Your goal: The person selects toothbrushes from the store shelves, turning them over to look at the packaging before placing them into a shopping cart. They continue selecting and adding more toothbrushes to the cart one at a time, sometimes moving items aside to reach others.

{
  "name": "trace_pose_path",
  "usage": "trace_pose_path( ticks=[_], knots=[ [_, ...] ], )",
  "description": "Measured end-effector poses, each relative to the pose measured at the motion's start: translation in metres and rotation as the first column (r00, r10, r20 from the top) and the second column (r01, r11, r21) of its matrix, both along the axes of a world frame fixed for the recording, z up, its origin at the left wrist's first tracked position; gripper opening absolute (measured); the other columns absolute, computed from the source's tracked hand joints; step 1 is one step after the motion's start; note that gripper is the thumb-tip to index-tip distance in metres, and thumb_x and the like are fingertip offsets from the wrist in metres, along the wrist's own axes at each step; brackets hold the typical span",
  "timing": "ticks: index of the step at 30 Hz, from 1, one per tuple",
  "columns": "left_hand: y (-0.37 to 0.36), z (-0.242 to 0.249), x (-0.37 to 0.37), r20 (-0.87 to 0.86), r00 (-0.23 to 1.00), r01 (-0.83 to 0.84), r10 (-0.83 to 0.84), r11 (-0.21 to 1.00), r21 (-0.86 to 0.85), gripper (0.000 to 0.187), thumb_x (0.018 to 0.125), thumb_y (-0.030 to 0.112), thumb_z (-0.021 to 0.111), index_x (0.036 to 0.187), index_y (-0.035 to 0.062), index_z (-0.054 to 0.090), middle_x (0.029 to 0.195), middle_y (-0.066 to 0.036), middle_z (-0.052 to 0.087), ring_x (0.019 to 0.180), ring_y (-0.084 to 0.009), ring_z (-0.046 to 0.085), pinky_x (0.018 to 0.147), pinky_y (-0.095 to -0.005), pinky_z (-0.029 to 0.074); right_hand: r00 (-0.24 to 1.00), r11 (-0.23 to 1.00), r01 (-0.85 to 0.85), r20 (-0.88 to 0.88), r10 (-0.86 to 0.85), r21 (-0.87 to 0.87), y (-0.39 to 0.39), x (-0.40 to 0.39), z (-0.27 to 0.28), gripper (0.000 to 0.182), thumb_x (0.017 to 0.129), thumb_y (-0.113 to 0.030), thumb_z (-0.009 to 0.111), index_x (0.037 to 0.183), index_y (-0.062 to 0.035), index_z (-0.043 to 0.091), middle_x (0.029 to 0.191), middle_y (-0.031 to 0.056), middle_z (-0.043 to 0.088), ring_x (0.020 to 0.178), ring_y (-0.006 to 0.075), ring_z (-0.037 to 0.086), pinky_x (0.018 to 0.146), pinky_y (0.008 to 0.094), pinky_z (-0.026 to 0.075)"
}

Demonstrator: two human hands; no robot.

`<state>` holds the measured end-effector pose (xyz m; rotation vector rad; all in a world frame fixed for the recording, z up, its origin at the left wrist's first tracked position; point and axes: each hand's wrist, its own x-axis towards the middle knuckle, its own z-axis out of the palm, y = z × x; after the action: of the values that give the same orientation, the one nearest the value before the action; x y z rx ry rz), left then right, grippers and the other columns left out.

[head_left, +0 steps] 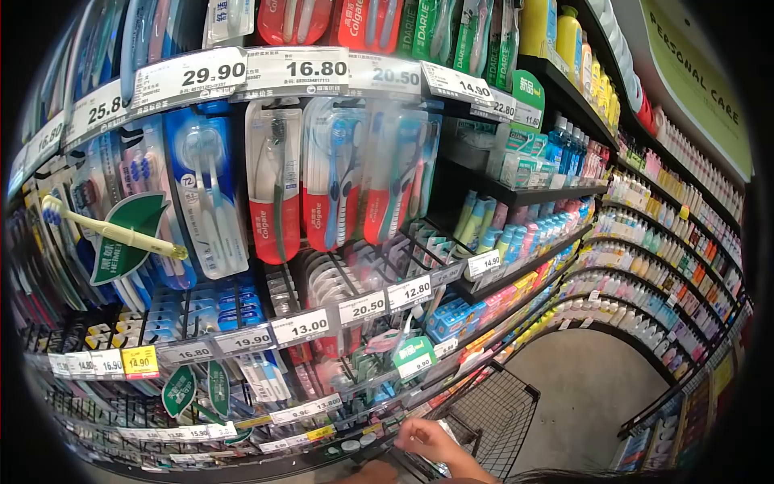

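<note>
My right hand (429, 443) is at the bottom centre, its fingers curled in and nothing showing between them. It is beside the near end of a black wire shopping cart (528, 403), apart from the shelves. Part of my left hand (372, 474) shows at the bottom edge; its fingers cannot be made out. Ahead hang packaged toothbrushes: a red-and-clear Colgate pack (274, 218), a second Colgate pack (330, 214) and a blue-and-white twin pack (208, 202). A large yellow display toothbrush (113, 230) sticks out at the left, in front of a green leaf-shaped sign (125, 242).
Price rails (300, 326) run along the shelf fronts. Green Darlie packs (472, 40) hang at the top. Shelves of bottles (572, 149) continue right and curve round the grey floor (580, 371). A green tag (415, 355) juts from the lower rack.
</note>
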<state>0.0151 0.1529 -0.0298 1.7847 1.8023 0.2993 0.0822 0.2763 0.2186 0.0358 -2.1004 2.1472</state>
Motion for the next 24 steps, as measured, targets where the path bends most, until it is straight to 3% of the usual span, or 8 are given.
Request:
trace_pose_path(
  ticks=[2, 4, 7, 10, 12, 15, 21, 24],
  knots=[
    [-0.001, -0.010, 0.001, -0.013, 1.000, 0.000, 0.000, 0.999, 0.036, 0.036, 0.078, 0.035, 0.049, 0.073, 0.0045, 0.067, 0.074, -0.018, 0.066, 0.070, -0.0345, 0.065, 0.061, -0.0473, 0.051, 0.984, 0.983, -0.165, -0.078, 0.158, -0.085, -0.015, 0.012, 0.057, 0.007, 0.085, 0.005, 0.056, 0.084, -0.0005, 0.052, 0.086, 0.0073, 0.053, 0.083, 0.0171, 0.051, 0.077, 0.0299, 0.038],
    [-0.002, -0.024, 0.003, -0.026, 1.000, -0.001, 0.003, 0.996, 0.085, 0.036, 0.078, 0.035, 0.049, 0.072, 0.0044, 0.067, 0.074, -0.018, 0.066, 0.069, -0.0347, 0.065, 0.061, -0.0474, 0.051, 0.952, 0.960, -0.152, -0.297, 0.079, -0.233, -0.024, 0.028, 0.122, 0.010, 0.086, -0.013, 0.058, 0.085, -0.0055, 0.050, 0.087, 0.0145, 0.054, 0.079, 0.0253, 0.054, 0.072, 0.0357, 0.043],
    [-0.003, -0.011, 0.004, -0.038, 0.999, 0.001, 0.003, 0.996, 0.087, 0.036, 0.078, 0.036, 0.049, 0.071, 0.0043, 0.066, 0.074, -0.018, 0.066, 0.069, -0.0351, 0.064, 0.061, -0.0480, 0.050, 0.589, 0.961, -0.260, -0.805, 0.076, -0.099, -0.031, 0.024, 0.193, 0.023, 0.095, -0.035, 0.046, 0.098, -0.0116, 0.046, 0.094, 0.0196, 0.058, 0.081, 0.0275, 0.055, 0.070, 0.0416, 0.047],
    [-0.003, 0.028, 0.002, -0.056, 0.998, -0.003, 0.003, 1.000, 0.001, 0.037, 0.077, 0.037, 0.049, 0.071, 0.0041, 0.066, 0.074, -0.017, 0.066, 0.069, -0.0354, 0.064, 0.061, -0.0483, 0.050, 0.501, 0.993, -0.098, -0.865, -0.006, -0.064, -0.066, 0.024, 0.252, 0.023, 0.097, -0.035, 0.040, 0.099, -0.0121, 0.044, 0.092, 0.0180, 0.059, 0.069, 0.0245, 0.056, 0.061, 0.0369, 0.048],
    [0.003, 0.000, 0.005, -0.079, 0.996, -0.035, 0.035, 0.999, -0.010, 0.037, 0.077, 0.037, 0.049, 0.071, 0.0040, 0.066, 0.075, -0.017, 0.066, 0.070, -0.0349, 0.064, 0.062, -0.0476, 0.050, 0.603, 0.978, -0.111, -0.794, -0.075, -0.177, -0.089, 0.043, 0.275, 0.015, 0.093, -0.028, 0.048, 0.103, -0.0167, 0.049, 0.086, 0.0095, 0.062, 0.068, 0.0203, 0.055, 0.060, 0.0363, 0.047],
    [0.004, 0.018, -0.001, -0.049, 0.999, 0.015, -0.020, 0.996, -0.089, 0.038, 0.076, 0.036, 0.049, 0.074, 0.0035, 0.067, 0.078, -0.018, 0.066, 0.073, -0.0348, 0.064, 0.064, -0.0467, 0.051, 0.500, 0.949, -0.006, -0.823, -0.270, -0.315, -0.120, 0.057, 0.283, 0.020, 0.088, -0.024, 0.055, 0.107, -0.0183, 0.050, 0.078, 0.0019, 0.058, 0.073, 0.0156, 0.053, 0.069, 0.0400, 0.046],
    [0.010, 0.008, -0.007, 0.003, 1.000, 0.014, -0.014, 0.993, -0.113, 0.036, 0.074, 0.034, 0.050, 0.077, 0.0031, 0.068, 0.079, -0.019, 0.066, 0.075, -0.0356, 0.064, 0.067, -0.0480, 0.050, 0.111, 0.850, -0.376, -0.892, 0.438, 0.370, -0.048, 0.063, 0.274, 0.024, 0.086, -0.024, 0.056, 0.092, -0.0054, 0.043, 0.096, 0.0131, 0.057, 0.089, 0.0112, 0.050, 0.091, 0.0385, 0.037],
    [0.012, 0.013, -0.005, 0.011, 1.000, -0.003, 0.005, 0.991, -0.134, 0.034, 0.073, 0.031, 0.050, 0.077, 0.0028, 0.068, 0.079, -0.019, 0.066, 0.075, -0.0353, 0.064, 0.067, -0.0479, 0.050, 0.160, 0.794, -0.493, -0.861, 0.483, 0.355, -0.017, 0.048, 0.263, 0.020, 0.092, -0.026, 0.050, 0.091, -0.0060, 0.048, 0.084, 0.0127, 0.061, 0.071, 0.0179, 0.056, 0.068, 0.0361, 0.043]
  ],
)
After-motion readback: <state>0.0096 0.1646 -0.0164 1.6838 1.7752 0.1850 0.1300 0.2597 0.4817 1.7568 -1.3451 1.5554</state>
